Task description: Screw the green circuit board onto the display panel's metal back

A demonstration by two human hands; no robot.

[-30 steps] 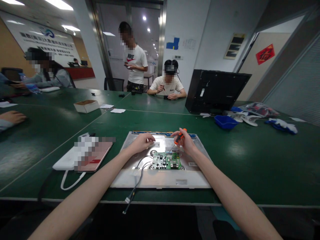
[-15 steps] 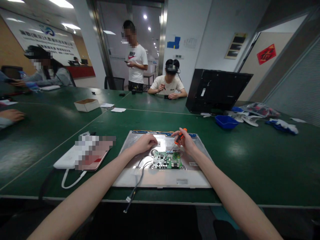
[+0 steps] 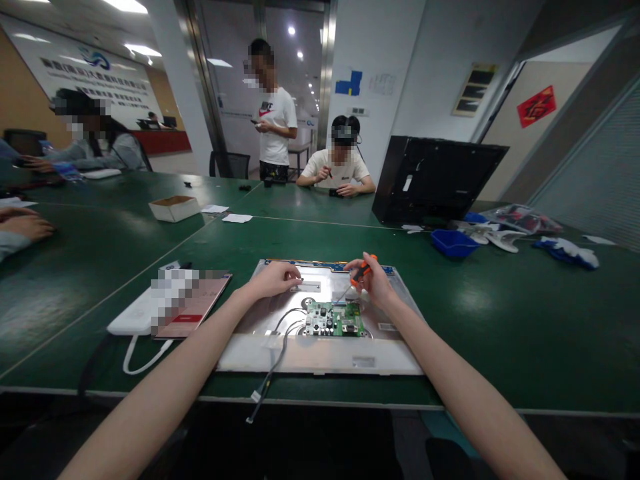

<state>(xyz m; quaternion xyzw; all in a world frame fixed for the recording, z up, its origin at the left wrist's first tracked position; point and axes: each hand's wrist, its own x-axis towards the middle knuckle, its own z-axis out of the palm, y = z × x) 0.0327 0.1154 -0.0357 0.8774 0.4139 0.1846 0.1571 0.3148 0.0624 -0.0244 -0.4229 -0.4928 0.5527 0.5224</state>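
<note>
Where the near edge of the green tabletop (image 3: pixel 500 333) runs in front of the person, a bundle of thin dark cables (image 3: pixel 267 384) hangs slightly over it, small plugs at the ends. The cables lead back across a flat, silvery metal display panel (image 3: pixel 325 357) to the left side of a green rectangular circuit board (image 3: pixel 346 321), which sits near the panel's middle with its longer side running left to right.

Just beyond the board and to its right, the right hand (image 3: pixel 379 287) has its fingers closed round the orange-and-black handle of a slim screwdriver (image 3: pixel 363 270). The tool's long axis slants from the handle down toward the near left, so its shaft points at the board's far edge; whether the tip touches cannot be told. From this hand, the board lies nearer the person and to the left. The right hand looks the closer to the board; the left hand (image 3: pixel 275 280) is over the panel's far left part, fingers curled and thumb side inward, beside a pale slotted strip (image 3: pixel 306 287). Whether its fingertips pinch anything small is unclear.

Left of the panel lie a white power bank (image 3: pixel 134 320) and a pink phone (image 3: pixel 195 310). Farther off are a blue plastic tray (image 3: pixel 454 248), an open cardboard box (image 3: pixel 175 211) and a large black monitor (image 3: pixel 435 180); beyond, a person in a pale shirt (image 3: pixel 343 170) sits at the table.
</note>
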